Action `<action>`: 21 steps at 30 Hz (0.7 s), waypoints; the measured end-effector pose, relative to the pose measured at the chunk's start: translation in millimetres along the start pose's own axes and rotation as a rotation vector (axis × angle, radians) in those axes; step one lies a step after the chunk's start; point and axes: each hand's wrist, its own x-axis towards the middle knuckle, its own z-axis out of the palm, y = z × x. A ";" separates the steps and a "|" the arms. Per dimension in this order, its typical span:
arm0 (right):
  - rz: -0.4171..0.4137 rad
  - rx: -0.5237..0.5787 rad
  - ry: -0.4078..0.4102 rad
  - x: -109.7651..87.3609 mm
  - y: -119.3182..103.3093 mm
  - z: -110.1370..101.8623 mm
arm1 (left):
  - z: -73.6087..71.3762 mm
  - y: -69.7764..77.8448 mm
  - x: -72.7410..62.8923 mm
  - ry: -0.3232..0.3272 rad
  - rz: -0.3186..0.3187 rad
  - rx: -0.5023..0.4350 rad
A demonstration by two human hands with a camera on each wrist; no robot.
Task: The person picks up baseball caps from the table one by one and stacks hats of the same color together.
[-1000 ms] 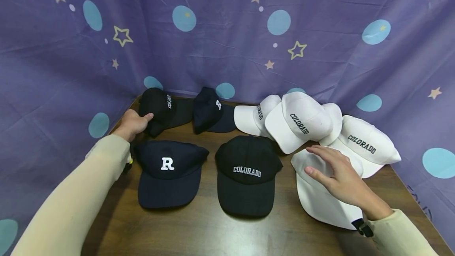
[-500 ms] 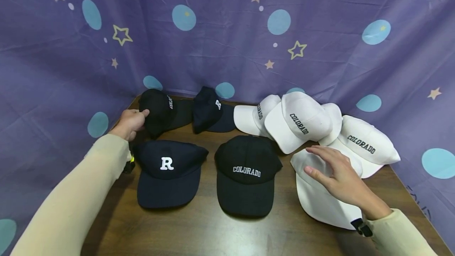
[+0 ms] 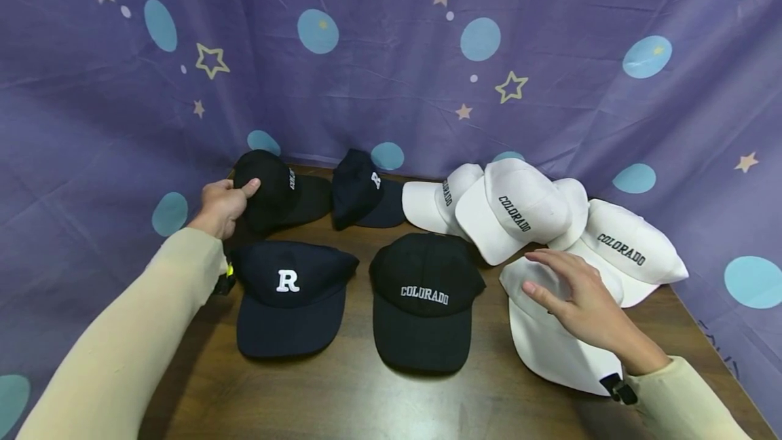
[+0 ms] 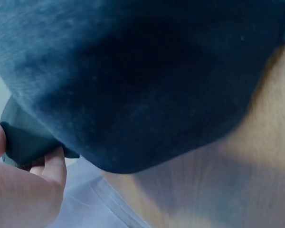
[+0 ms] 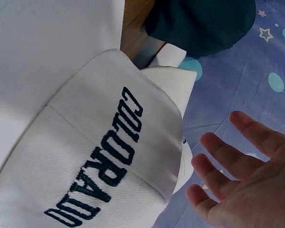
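Left grip (image 3: 222,208) partly hidden, pinching black fabric cap (image 3: 261,189), right grip (image 3: 580,301) loosely spread, masking white fabric cap (image 3: 552,353), brown wooden table (image 3: 330,399), purple starry drape (image 3: 391,73)

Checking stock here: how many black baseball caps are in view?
2: a front black cap, right of the front navy R cap, and a back-left black cap, held in the left hand. The piled white caps could hide another.
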 end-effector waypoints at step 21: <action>0.022 0.007 0.004 -1.1 5.2 -1.9 | 0.0 19.9 -14.5 0.100 0.160 -0.418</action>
